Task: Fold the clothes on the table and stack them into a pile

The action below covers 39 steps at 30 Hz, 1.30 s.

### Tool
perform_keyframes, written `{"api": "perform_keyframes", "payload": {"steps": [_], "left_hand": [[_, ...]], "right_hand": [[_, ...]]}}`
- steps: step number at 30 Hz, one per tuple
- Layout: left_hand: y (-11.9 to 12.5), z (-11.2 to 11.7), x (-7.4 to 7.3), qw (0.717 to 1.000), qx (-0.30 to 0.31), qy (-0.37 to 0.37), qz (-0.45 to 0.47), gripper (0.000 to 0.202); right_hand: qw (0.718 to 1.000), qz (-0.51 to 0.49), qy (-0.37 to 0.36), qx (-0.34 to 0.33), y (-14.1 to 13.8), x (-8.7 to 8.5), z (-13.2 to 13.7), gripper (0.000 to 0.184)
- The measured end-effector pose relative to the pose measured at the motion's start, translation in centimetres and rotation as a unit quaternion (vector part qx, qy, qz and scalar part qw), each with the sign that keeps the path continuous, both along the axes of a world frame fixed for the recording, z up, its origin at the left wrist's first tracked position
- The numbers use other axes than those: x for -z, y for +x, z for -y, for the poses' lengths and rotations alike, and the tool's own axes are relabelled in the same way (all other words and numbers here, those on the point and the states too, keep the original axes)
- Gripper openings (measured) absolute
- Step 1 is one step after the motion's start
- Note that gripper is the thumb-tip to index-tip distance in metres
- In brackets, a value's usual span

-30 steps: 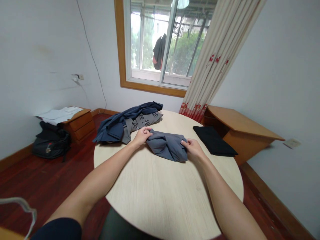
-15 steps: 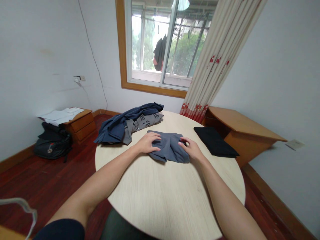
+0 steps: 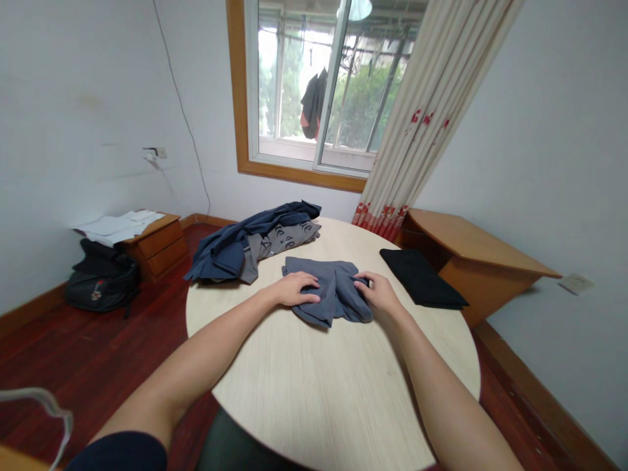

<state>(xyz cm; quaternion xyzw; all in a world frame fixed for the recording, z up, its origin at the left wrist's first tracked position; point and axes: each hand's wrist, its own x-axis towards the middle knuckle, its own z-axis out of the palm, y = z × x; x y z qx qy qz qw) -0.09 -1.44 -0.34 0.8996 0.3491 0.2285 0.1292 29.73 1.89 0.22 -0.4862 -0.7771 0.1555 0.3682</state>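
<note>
A folded grey garment, by its shape a pair of shorts (image 3: 338, 271), lies near the middle of the round table with a raised crease down its centre. My left hand (image 3: 297, 289) rests on its left part, fingers stretched out over the fabric and thumb toward the crease. At the right edge, my right hand (image 3: 379, 291) has a dark fold of the shorts between thumb and forefinger; the other fingers are partly hidden. Beyond my left hand lies a loose heap of clothes, a navy garment (image 3: 220, 252) over a grey one with black lettering (image 3: 287, 240).
A folded black cloth (image 3: 422, 278) lies at the right rim of the table (image 3: 314, 386). Close by on the right stands a wooden desk (image 3: 475, 239). A small cabinet (image 3: 159, 245) with papers and a black bag (image 3: 101, 284) are on the left.
My left hand has moved slightly toward me, and the left part of the shorts has shifted nearer with it. The right hand has hardly moved.
</note>
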Motion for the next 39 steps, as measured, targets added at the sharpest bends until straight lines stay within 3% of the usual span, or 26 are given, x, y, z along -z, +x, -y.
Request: {"api": "perform_keyframes", "payload": {"steps": [4, 6, 9, 11, 13, 16, 19, 25, 32, 37, 39], "left_hand": [[-0.1, -0.3, 0.3, 1.0, 0.003, 0.001, 0.016, 0.044], [-0.1, -0.5, 0.5, 1.0, 0.007, 0.002, 0.026, 0.041], [-0.2, -0.7, 0.7, 0.998, 0.019, 0.008, 0.055, 0.037], [-0.3, -0.9, 0.9, 0.997, 0.022, 0.014, 0.07, 0.035], [-0.4, -1.0, 0.9, 0.997, 0.016, 0.018, 0.07, 0.034], [-0.4, -1.1, 0.9, 0.998, 0.003, 0.017, 0.054, 0.025], [-0.2, -0.9, 0.7, 0.999, -0.002, 0.02, 0.038, 0.013], [0.7, 0.0, -0.4, 0.997, -0.034, 0.059, 0.022, 0.01], [0.3, 0.8, -2.1, 0.972, -0.15, 0.078, 0.165, 0.017], [0.2, 0.8, -2.1, 0.956, -0.178, 0.089, 0.213, 0.017], [0.3, 0.8, -2.1, 0.955, -0.178, 0.087, 0.222, 0.017]], "right_hand": [[0.994, -0.111, -0.013, -0.001, -0.2, -1.4, 0.8, 0.025], [0.981, -0.17, -0.075, -0.047, 0.0, -2.0, 1.2, 0.032], [0.939, -0.227, -0.207, -0.159, 0.8, -2.9, 1.9, 0.045], [0.917, -0.243, -0.246, -0.198, 1.1, -3.3, 2.2, 0.052], [0.926, -0.242, -0.229, -0.178, 0.9, -3.4, 2.3, 0.057], [0.961, -0.186, -0.168, -0.113, 0.0, -2.9, 2.2, 0.052], [0.977, -0.11, -0.143, -0.112, -1.0, -2.0, 2.1, 0.042], [0.973, -0.02, -0.133, -0.188, -1.6, -1.0, 1.7, 0.033], [0.969, 0.065, -0.116, -0.211, -2.0, -0.7, 1.4, 0.014], [0.968, 0.038, -0.147, -0.2, -1.7, -0.4, 1.4, 0.016], [0.971, 0.021, -0.146, -0.186, -1.6, -0.5, 1.5, 0.026]]}}
